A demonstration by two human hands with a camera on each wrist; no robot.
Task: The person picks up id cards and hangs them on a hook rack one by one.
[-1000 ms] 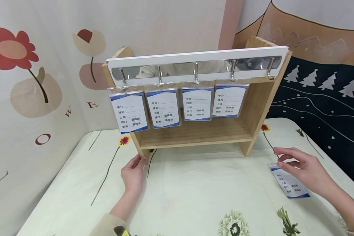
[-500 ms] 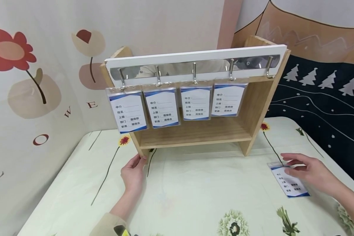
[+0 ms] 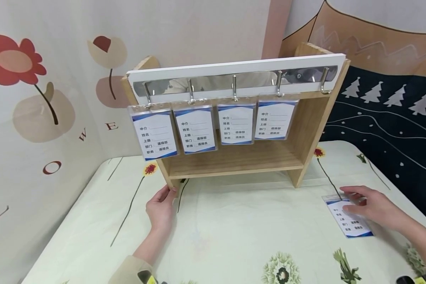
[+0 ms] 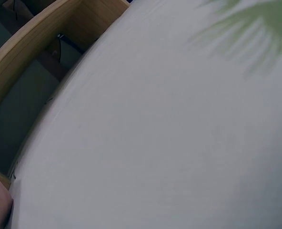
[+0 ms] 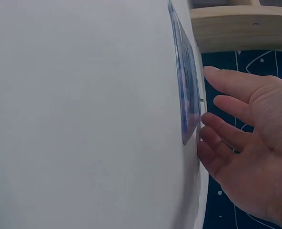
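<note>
A small wooden shelf (image 3: 234, 159) stands on the cloth-covered table, with a white hook rail (image 3: 213, 71) across its front. Clear-sleeved name badges (image 3: 156, 136) hang side by side from the hooks; the rightmost hook (image 3: 324, 81) carries nothing. At the shelf's lower left corner my left hand (image 3: 161, 209) pinches the foot of the side panel between thumb and fingers. A loose name badge (image 3: 349, 221) lies flat on the table at right. Over its upper edge is my right hand (image 3: 378, 209), fingers loosely bent and spread from the thumb, holding nothing; the right wrist view shows its fingertips beside the badge (image 5: 186, 81).
A pale tablecloth (image 3: 234, 225) printed with flowers covers the table. Behind stands a light printed curtain (image 3: 206, 31), and a dark cloth with white trees (image 3: 387, 118) hangs at right. In the left wrist view, the shelf's wooden edge (image 4: 31, 40) runs diagonally.
My right hand has shifted a little to the right and its fingertips have come lower over the loose badge. The left hand and the shelf have hardly moved.
</note>
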